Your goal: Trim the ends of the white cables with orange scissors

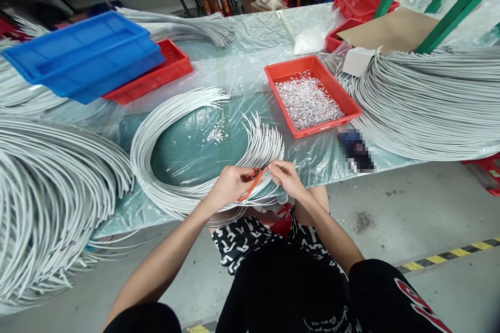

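Note:
My left hand is closed around a small cutting tool with orange handles, its dark tip pointing right. Fingers pinched together, my right hand meets that tip; whatever it pinches is too small to make out, though white cable ends lie right there. Both hands are above the front right of a looped bundle of white cables on the plastic-covered table. Small silvery pieces lie scattered inside the loop. Beyond my right hand, a red tray holds a heap of small silvery parts.
Large cable bundles lie left and right. Blue trays rest on a red tray at the back left. A pixelated dark object lies near the front edge. Green posts rise at the right.

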A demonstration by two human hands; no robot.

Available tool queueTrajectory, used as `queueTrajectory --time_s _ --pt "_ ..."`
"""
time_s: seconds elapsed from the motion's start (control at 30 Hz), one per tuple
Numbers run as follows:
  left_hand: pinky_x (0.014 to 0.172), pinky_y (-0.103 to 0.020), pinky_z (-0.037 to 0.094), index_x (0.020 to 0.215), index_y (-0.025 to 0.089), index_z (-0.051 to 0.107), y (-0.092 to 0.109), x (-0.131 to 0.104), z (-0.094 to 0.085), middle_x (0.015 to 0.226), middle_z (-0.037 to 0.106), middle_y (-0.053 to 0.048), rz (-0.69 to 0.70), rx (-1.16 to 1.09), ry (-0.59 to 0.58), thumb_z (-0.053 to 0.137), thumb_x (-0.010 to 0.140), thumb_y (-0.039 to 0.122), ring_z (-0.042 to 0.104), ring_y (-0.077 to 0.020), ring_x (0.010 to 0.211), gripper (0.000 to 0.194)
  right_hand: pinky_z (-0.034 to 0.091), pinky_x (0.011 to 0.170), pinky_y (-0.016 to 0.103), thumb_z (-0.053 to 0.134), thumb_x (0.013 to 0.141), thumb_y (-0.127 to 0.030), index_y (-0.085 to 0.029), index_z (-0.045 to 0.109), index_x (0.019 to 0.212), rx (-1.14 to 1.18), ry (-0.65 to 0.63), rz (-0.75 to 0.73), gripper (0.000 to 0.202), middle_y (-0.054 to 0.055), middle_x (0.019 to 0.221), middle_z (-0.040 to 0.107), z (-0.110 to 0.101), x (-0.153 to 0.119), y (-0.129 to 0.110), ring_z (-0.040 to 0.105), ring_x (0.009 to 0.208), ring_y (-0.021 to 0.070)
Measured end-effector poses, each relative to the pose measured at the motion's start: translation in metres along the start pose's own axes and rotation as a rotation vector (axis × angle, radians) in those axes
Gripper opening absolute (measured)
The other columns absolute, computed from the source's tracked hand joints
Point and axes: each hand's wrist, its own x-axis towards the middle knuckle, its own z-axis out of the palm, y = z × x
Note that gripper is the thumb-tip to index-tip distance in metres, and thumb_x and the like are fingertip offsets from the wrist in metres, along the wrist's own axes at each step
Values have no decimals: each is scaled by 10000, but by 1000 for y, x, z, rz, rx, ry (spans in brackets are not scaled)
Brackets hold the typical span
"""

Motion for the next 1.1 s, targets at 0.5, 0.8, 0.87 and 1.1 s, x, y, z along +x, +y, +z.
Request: queueTrajectory --time_s 0.5,0.8,0.87,1.1 --pt "492 -219 171 558 167 350 -6 0 1 604 230 38 34 -69 -40 580 877 565 200 -77 585 559 276 459 240 727 828 -548 -163 721 766 -2 67 -15 390 -3 633 581 -1 1 -1 376 495 79" --pt "508 -228 161 572 176 287 -3 -7 4 608 221 40 11 -52 -26 607 862 520 201 -76 590 552 398 608 282 657 909 -422 -181 714 806 -339 271 -266 268 40 757 669 11 -11 0 550 658 150" --pt "510 -228 166 575 174 295 -1 -9 3 608 223 41 21 -33 -26 593 875 524 200 -76 593 549 362 585 277 603 947 -441 -176 696 795 -364 246 -268 319 22 707 619 11 -13 -1 495 614 133" --pt "519 -217 200 586 156 382 4 -7 -5 617 254 46 41 84 -6 573 902 507 205 -79 607 510 234 479 259 623 894 -610 -188 541 665 68 56 -47 487 -55 537 369 3 -6 -2 323 480 91"
